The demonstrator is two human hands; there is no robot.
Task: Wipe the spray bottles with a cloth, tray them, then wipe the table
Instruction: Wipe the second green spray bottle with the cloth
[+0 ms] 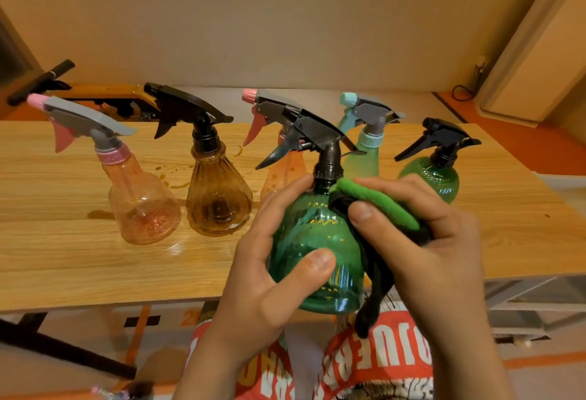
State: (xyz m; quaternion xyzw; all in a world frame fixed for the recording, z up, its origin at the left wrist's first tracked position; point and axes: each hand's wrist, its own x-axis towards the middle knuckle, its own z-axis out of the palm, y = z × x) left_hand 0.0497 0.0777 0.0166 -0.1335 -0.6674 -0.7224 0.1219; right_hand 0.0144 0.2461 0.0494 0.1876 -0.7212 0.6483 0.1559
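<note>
Left grip (269, 272) wraps round the green spray bottle (317, 234), right grip (428, 247) just beside it clutches the cloth (380, 206), pressing it on the bottle's shoulder.

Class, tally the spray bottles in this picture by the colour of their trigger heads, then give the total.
Black heads: 3
Grey heads with pink nozzle: 2
Grey head with teal nozzle: 1
Total: 6

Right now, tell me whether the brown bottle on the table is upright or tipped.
Upright: the brown bottle stands on its base on the table, neck pointing up.
</note>
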